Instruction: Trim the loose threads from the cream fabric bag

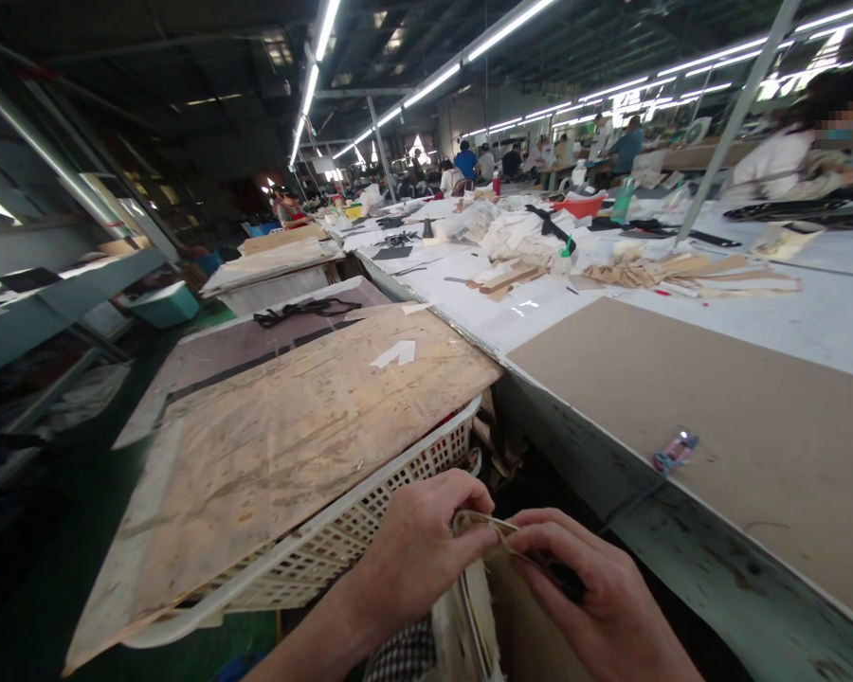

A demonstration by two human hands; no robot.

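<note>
My left hand (426, 530) is closed, pinching the curled edge of a beige sheet piece (481, 519) between thumb and fingers. My right hand (589, 578) is closed too, with its fingertips on the same thin edge a little to the right. A dark rounded object (567, 580) shows under the right fingers; its kind is hidden by the hand. Below the hands hang a larger beige panel (533, 625) and a pale, fuzzy-edged layered strip (473, 616), partly covered by the fingers.
Left of my hands, a stained board (313, 407) lies over a white plastic basket (355, 540). To the right is a worktable with a brown sheet (739, 398) and a small shiny object (675, 451). Scraps (518, 227) and a green bottle (622, 199) stand farther back. Several people work beyond.
</note>
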